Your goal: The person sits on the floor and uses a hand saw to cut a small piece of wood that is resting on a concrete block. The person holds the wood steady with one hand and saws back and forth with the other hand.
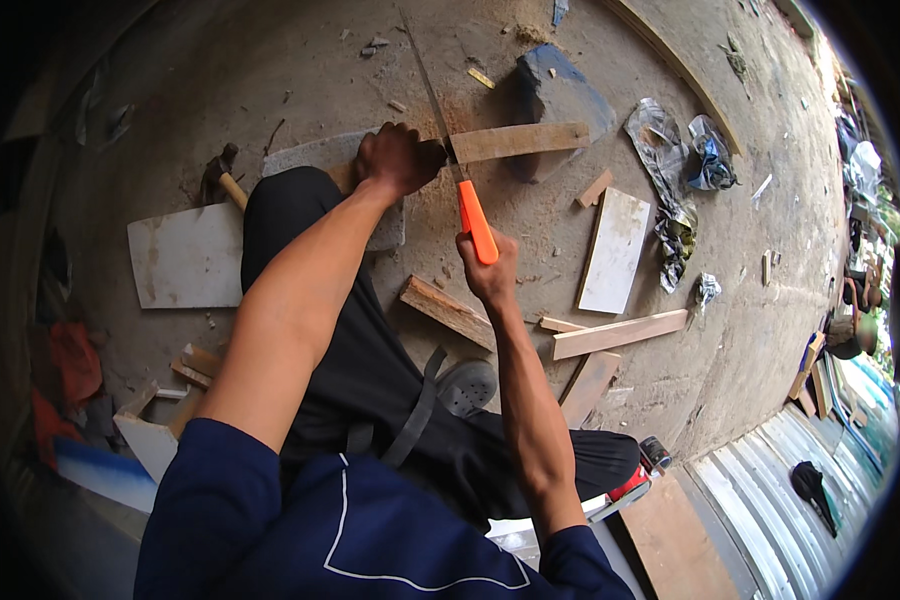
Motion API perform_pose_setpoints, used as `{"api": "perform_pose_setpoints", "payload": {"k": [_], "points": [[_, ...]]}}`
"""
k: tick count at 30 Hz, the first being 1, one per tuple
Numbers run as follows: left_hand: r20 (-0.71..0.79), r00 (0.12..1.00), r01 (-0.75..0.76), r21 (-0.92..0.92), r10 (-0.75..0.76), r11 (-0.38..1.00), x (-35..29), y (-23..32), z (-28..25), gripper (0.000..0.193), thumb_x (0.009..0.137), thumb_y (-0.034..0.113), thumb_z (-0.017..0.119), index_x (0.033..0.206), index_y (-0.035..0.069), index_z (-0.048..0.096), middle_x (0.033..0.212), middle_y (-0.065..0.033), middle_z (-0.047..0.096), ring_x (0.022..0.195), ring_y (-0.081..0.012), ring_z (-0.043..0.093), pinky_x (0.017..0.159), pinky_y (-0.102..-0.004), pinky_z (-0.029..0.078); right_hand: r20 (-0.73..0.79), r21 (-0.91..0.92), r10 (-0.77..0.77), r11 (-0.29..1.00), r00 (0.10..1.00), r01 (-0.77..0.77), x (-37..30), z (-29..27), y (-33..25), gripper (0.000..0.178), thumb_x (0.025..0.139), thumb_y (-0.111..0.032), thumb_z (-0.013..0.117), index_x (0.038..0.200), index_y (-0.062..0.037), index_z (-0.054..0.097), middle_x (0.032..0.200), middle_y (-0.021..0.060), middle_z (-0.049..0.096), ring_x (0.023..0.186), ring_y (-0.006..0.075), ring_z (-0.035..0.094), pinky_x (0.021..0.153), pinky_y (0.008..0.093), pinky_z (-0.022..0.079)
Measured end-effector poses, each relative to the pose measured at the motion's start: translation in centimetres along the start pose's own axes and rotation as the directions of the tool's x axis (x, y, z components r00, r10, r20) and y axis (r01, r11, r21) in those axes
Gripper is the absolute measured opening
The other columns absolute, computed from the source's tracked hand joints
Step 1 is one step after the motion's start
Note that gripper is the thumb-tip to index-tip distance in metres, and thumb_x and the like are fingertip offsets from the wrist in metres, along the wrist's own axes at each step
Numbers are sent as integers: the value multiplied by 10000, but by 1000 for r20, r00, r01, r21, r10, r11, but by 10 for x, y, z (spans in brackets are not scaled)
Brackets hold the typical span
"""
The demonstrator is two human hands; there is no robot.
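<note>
A handsaw [478, 222] with an orange handle is in my right hand [491, 268], whose fingers are wrapped round the grip. Its thin blade points away from me and crosses a narrow wooden plank [520, 142]. My left hand [400, 160] is closed over the plank just left of the blade, and its knuckles hide part of the wood. The plank's right end reaches over a dark bluish block [576, 95]. Under the left side lies a grey slab [315, 152], partly covered by my knee and arm. Pale sawdust is scattered on the floor around the blade.
A hammer [230, 180] and a white board [185, 257] lie left of my knee. To the right are another white board [615, 250], wood strips [620, 335] and crumpled plastic [660, 140]. Corrugated metal sheets [760, 500] lie at the lower right.
</note>
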State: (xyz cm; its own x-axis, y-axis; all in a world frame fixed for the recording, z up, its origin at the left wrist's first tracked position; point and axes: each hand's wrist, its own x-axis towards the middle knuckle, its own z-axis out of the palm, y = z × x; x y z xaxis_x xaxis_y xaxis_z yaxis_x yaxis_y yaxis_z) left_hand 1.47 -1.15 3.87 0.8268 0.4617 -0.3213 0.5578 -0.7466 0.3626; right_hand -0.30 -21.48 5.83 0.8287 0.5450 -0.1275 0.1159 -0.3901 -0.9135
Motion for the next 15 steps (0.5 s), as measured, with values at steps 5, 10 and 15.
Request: {"api": "perform_pose_setpoints", "payload": {"k": [5, 10, 15], "points": [[-26, 998, -52, 39, 53, 998, 1, -3, 2, 396, 765, 404, 570, 809, 29, 692, 926, -213, 648, 928, -347, 619, 807, -438, 488, 17, -10, -32, 999, 999, 33, 0, -1, -3, 94, 730, -99, 591, 709, -7, 589, 565, 149, 543, 498, 237, 583, 529, 314, 453], [-126, 989, -68, 47, 74, 997, 3, -6, 15, 399, 761, 399, 585, 839, 20, 680, 915, -214, 643, 924, -347, 618, 781, -457, 482, -1, 34, 22, 999, 1000, -22, -14, 2, -2, 100, 740, -87, 592, 693, -1, 576, 550, 145, 521, 471, 228, 548, 513, 322, 438], [-177, 977, -107, 61, 116, 992, 9, -20, 34, 374, 754, 393, 594, 825, 33, 670, 935, -184, 641, 911, -335, 612, 758, -470, 464, 46, 16, 83, 996, 996, -83, -75, -16, 2, 114, 751, -90, 590, 694, 5, 563, 538, 127, 484, 452, 222, 508, 487, 322, 405]]}}
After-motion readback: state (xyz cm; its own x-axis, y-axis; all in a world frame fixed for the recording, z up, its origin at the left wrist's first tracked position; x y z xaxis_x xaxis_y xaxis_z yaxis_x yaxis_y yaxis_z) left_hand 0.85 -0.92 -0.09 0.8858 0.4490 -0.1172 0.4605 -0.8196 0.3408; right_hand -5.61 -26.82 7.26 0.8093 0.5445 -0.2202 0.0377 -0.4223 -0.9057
